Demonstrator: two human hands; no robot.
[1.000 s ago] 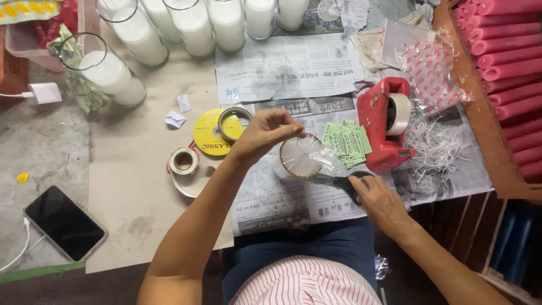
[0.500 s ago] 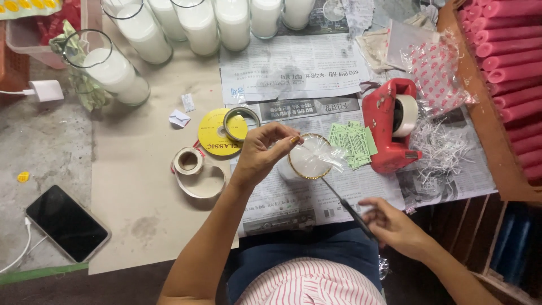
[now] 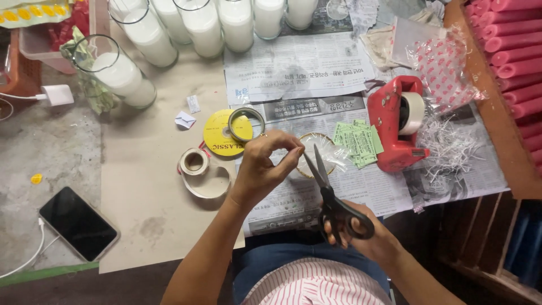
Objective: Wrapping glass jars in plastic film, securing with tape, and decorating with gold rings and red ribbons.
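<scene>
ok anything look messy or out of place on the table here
Mostly clutter: shredded white paper strips lie loose beside the red tape dispenser, and small paper scraps sit on the brown sheet. One glass candle jar looks tilted.

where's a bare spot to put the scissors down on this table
Bare brown paper lies between the phone and the left hand, below the tape roll. The grey slab above the phone is mostly open too. It is crowded around the red tape dispenser, green tickets and shredded paper.

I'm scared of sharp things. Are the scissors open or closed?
Open. The scissors in the right hand have two blades spread in a narrow V, tips apart near the left hand.
</scene>
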